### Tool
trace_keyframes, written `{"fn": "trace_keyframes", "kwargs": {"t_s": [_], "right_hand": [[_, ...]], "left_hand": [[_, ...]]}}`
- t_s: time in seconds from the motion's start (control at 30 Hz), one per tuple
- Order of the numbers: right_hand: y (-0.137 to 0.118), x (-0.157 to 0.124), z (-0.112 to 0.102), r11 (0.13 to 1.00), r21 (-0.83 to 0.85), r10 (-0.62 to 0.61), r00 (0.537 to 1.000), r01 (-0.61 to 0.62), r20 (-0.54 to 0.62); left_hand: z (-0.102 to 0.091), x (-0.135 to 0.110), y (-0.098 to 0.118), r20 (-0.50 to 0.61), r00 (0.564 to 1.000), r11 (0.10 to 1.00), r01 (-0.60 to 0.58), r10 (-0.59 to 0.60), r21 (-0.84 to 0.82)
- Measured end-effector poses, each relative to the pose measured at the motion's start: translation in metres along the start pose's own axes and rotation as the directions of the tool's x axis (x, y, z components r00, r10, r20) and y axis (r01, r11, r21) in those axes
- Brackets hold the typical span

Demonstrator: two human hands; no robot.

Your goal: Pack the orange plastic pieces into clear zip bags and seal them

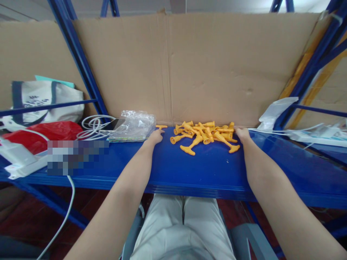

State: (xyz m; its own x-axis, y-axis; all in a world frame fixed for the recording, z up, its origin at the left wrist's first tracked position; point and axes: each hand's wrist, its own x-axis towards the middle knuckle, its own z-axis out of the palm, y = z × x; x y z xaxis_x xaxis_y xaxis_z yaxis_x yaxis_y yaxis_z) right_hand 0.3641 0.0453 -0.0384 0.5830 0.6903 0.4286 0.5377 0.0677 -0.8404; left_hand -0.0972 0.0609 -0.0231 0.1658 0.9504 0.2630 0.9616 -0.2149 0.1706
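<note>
Yellow T-shaped plastic handles (206, 133), each with a crossbar grip and a flared hollow end, lie in a loose pile on the blue shelf. At the left of the pile, apart from it, my left hand (155, 137) is closed at a single yellow handle (162, 126), whose crossbar shows past the fingers. My right hand (243, 133) rests low at the pile's right edge, beside the nearest handles. Its fingers are small and partly hidden, so their grip is unclear.
A clear plastic bag (134, 124) lies left of my left hand, near a coiled white cable (94, 126). Farther left are a red bag (54, 131) and a canvas tote (62, 101). Cardboard (217, 65) closes the back; a power strip (320, 135) lies right.
</note>
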Motion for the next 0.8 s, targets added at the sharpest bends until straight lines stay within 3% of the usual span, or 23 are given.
{"fn": "trace_keyframes", "kwargs": {"t_s": [0.13, 0.4, 0.63, 0.8], "right_hand": [[-0.009, -0.007, -0.004, 0.99, 0.033, 0.138, 0.99, -0.138, 0.016], [-0.014, -0.011, -0.008, 0.992, 0.007, 0.129, 0.992, -0.129, -0.015], [-0.019, -0.013, -0.009, 0.976, 0.157, 0.158, 0.987, -0.15, -0.042], [-0.028, -0.02, -0.012, 0.933, 0.276, 0.27, 0.956, -0.229, -0.119]], "left_hand": [[0.001, 0.001, -0.001, -0.009, 1.0, 1.0, 0.001, -0.001, 0.0], [0.001, 0.002, 0.0, -0.003, 1.0, 1.0, -0.004, 0.004, 0.021], [0.004, 0.005, -0.005, -0.025, 1.0, 1.0, -0.002, 0.002, -0.012], [0.005, 0.006, -0.006, -0.038, 0.999, 0.999, 0.032, -0.032, -0.008]]}}
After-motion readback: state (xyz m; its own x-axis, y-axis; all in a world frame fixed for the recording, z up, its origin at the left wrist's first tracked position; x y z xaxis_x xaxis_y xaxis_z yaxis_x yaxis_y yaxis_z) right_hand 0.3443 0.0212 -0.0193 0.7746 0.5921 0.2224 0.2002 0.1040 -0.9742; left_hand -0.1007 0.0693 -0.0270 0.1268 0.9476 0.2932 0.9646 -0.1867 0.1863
